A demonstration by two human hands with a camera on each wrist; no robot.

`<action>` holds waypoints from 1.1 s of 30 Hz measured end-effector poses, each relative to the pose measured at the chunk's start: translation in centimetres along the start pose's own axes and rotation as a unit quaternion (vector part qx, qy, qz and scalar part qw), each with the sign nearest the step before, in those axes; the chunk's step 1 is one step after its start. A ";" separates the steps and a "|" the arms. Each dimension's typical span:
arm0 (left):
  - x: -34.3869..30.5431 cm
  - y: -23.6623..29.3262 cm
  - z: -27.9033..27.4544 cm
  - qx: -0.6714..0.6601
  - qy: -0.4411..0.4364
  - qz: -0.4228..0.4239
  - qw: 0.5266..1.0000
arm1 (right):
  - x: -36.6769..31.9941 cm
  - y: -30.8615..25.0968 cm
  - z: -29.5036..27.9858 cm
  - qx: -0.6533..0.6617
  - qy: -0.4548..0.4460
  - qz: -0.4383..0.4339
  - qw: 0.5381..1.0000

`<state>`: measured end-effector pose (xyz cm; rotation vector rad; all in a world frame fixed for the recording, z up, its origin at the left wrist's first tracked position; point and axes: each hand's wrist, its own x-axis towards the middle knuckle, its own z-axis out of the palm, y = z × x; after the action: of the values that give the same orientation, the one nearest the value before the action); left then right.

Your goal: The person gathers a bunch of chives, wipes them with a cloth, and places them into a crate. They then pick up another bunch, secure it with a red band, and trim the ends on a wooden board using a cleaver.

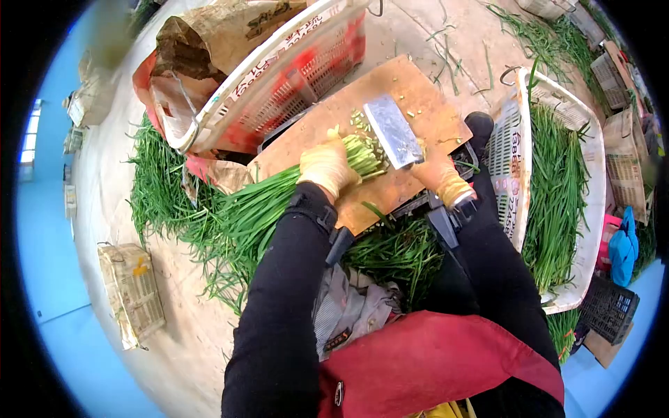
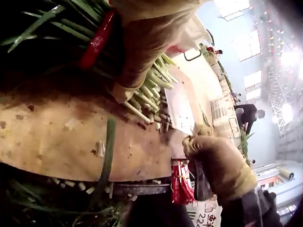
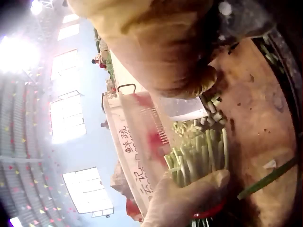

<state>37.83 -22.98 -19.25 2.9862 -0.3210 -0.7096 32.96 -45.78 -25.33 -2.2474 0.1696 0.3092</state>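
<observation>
My gloved left hand (image 1: 325,167) grips a thick bunch of long green chives (image 1: 258,209) lying across a wooden board (image 1: 289,139). Their pale stalk ends (image 2: 144,97) point toward the blade, and a red band (image 2: 97,42) circles the bunch beside this hand. With the gloved right hand (image 1: 440,174) I hold a cleaver (image 1: 391,131) by its handle. Its broad blade stands close by the stalk ends, over the board. Short cut-off stalk pieces (image 1: 359,120) lie around the blade. One loose green leaf (image 2: 109,146) rests near the board's front edge.
A white basket with red patches (image 1: 279,87) stands behind the board at left. Another white crate (image 1: 512,177), filled with chives (image 1: 554,195), stands at right. A bundle of red bands (image 2: 181,182) hangs at the board's edge. Loose greens (image 1: 164,184) heap on the floor at left.
</observation>
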 end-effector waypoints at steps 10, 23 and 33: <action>0.2 0.4 1.6 -0.006 0.035 -0.039 0.999 | -7.0 -0.9 -1.3 0.113 -0.042 -0.113 0.986; 0.9 -0.2 1.1 -0.032 0.007 -0.040 0.999 | -8.7 -3.0 1.4 -0.119 -0.075 -0.101 0.985; 1.2 -0.7 1.4 -0.053 0.014 -0.021 0.998 | -5.7 -3.7 2.0 -0.184 -0.115 -0.122 0.969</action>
<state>38.39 -22.60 -21.08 2.9073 -0.2125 -0.6653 27.97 -41.79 -22.26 -2.5389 -0.3100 0.4952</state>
